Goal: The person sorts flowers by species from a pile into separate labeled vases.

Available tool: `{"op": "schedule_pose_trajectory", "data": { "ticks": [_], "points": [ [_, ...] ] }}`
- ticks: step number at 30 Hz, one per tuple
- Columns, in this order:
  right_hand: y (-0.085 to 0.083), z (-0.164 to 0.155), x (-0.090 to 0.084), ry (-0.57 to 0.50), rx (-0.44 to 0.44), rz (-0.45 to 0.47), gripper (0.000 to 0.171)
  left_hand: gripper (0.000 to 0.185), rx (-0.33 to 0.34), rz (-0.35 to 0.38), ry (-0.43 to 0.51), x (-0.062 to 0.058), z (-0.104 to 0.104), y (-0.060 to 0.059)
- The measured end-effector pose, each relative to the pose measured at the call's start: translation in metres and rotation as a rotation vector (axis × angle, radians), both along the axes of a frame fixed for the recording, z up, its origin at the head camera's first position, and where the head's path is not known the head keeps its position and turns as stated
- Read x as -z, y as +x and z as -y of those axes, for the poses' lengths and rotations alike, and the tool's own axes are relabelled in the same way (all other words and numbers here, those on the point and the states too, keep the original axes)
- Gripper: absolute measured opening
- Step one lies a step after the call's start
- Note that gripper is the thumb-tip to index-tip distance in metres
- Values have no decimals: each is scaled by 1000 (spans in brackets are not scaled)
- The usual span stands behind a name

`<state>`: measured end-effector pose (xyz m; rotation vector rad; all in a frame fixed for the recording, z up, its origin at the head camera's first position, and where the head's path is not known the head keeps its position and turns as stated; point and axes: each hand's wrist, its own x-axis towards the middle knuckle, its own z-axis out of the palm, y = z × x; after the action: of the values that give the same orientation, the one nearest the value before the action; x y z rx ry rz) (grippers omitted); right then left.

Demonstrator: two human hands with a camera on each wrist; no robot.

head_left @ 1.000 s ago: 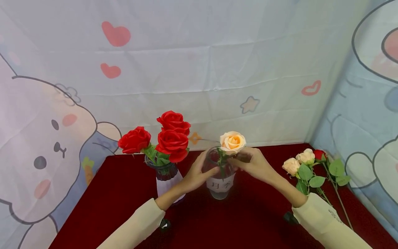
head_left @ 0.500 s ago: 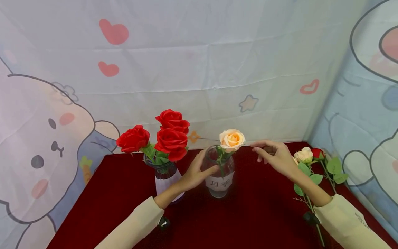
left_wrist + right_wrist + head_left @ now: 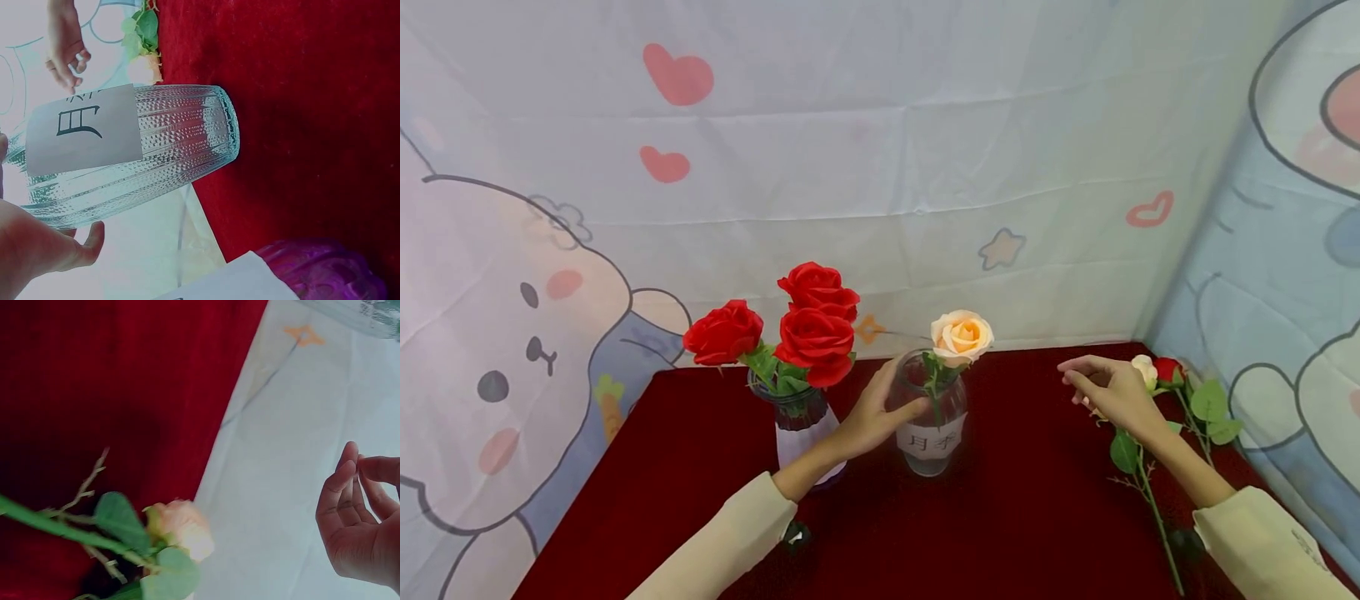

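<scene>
My left hand [image 3: 872,417] grips a clear glass vase [image 3: 925,465], its thumb across the side facing me. The vase stands upright and bears a white paper label with dark characters. One peach rose [image 3: 961,337] leans to the right out of its mouth. In the left wrist view the ribbed glass [image 3: 181,131] shows down to its base. Away to the right, my right hand [image 3: 1116,398] is raised above the table with nothing in it, its fingers loosely bent. Beneath it lies a pale peach rose [image 3: 187,528] with a green stem, partly hidden by the hand in the head view.
Left of the clear vase, a purple glass vase [image 3: 325,269] with a white label holds several red roses [image 3: 815,337]. A red rose [image 3: 1168,372] and a cream rose [image 3: 1145,371] lie at the right on the red cloth [image 3: 1015,517]. A printed curtain [image 3: 850,167] hangs behind.
My right hand has let go of the peach rose in the clear vase and moved right, over the roses lying there. The left hand stays on the vase.
</scene>
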<state>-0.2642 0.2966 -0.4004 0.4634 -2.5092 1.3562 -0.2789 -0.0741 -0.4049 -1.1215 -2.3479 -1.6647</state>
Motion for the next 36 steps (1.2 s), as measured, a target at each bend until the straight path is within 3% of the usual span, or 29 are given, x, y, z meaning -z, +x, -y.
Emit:
{"op": "schedule_pose_trajectory", "data": {
  "ticks": [9, 16, 32, 36],
  "points": [
    [-4, -21, 21, 107, 62, -24, 23, 74, -17, 9, -16, 1, 0, -2],
    [-6, -39, 34, 243, 108, -29, 24, 73, 6, 1, 7, 3, 0, -4],
    [0, -87, 59, 396, 160, 200, 30, 73, 37, -28, 10, 4, 1, -2],
    [-1, -91, 58, 436, 160, 212, 27, 73, 20, -32, -2, 3, 1, -3]
  ]
}}
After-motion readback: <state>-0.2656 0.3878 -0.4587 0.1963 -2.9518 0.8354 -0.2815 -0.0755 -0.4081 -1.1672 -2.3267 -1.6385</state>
